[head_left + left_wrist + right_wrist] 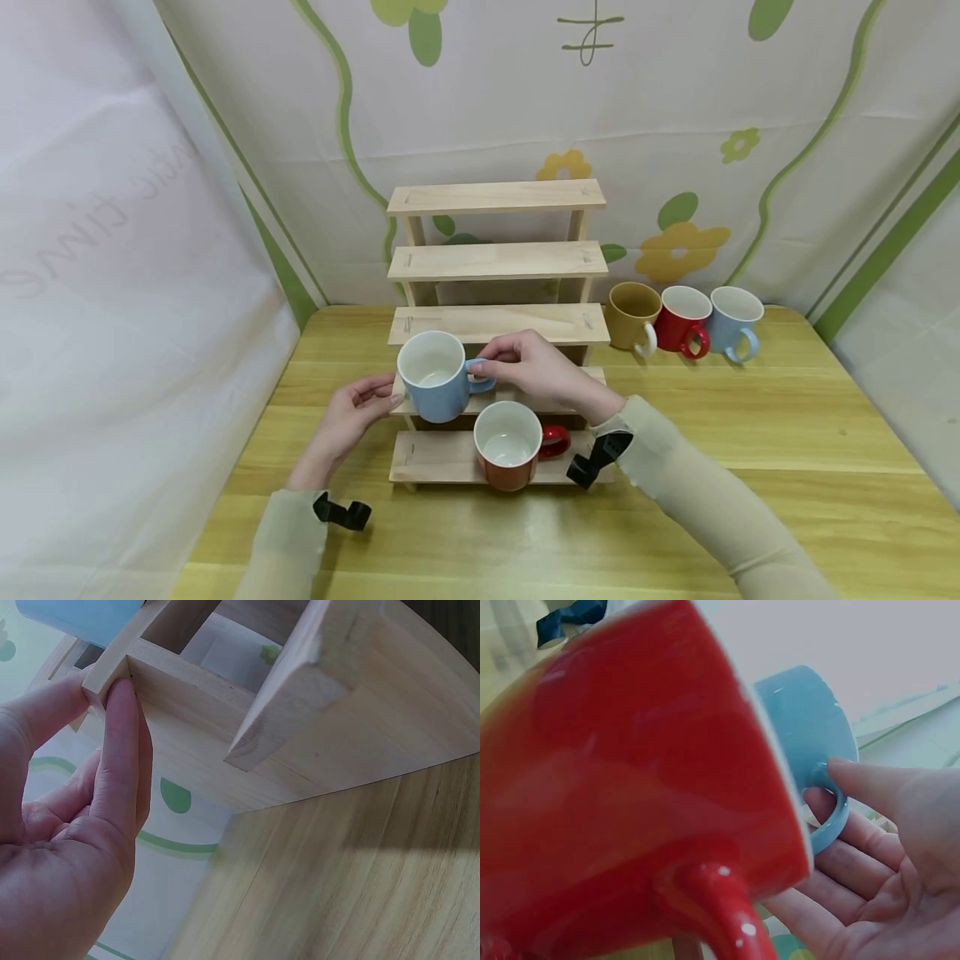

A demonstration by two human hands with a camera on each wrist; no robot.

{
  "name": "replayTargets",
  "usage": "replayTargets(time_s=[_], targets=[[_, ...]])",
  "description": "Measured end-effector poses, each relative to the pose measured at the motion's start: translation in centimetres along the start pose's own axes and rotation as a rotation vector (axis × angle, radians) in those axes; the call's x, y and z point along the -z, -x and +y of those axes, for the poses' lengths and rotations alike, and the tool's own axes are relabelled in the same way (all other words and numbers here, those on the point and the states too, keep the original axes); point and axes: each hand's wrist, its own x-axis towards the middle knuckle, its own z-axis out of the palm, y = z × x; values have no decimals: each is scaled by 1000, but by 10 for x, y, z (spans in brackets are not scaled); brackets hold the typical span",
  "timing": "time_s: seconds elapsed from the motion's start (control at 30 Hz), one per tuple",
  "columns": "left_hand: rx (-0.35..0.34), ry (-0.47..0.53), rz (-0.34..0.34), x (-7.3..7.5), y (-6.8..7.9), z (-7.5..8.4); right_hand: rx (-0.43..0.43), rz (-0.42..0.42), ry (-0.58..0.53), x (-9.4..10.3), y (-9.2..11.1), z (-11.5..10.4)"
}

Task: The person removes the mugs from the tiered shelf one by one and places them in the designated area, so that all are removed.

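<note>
At the left, the left hand (351, 419) pinched the end of the second shelf from the bottom of the wooden tiered stand (497, 260), thumb above and fingertips beneath. That hold seemed worth keeping, light but firm, to steady the light frame against a nudge.

Just right of it, the light blue mug (438, 398) was upright over the left part of that shelf, its handle (483, 384) to the right. Whether its base bore on the wood, I could not tell. The right hand (542, 371) pinched that handle between thumb and index finger, the other fingers spread loosely below. With the weight hung from one side, a level wrist and a slow, straight touch-down looked best.

As for edges, the mug's base overlapped the shelf's front lip in the head view, so its seat deserved a check. The third shelf (495, 323) stood close behind, leaving little depth. Below and to the right, the red mug (508, 477) on the lowest shelf sat under the right forearm, so backing out upward would have been safer than sweeping low. Farther right, the mustard mug (628, 325), second red mug (678, 332) and second light blue mug (727, 329) lined the table's (750, 467) back; the roomier way out lay in front of them.
</note>
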Motion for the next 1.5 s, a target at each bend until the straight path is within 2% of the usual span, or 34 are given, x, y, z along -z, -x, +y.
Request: replayTargets(time_s=[0.6, 1.0, 1.23, 1.5], targets=[[12, 25, 13, -2, 1, 1, -37, -4, -95, -3, 3, -4], [-6, 22, 14, -1, 0, -1, -43, 36, -110, -4, 5, 3], [-10, 55, 9, -2, 0, -1, 0, 103, -204, 3, 13, -12], [1, 51, 13, -3, 2, 1, 66, 187, -315, 23, 24, -38]])
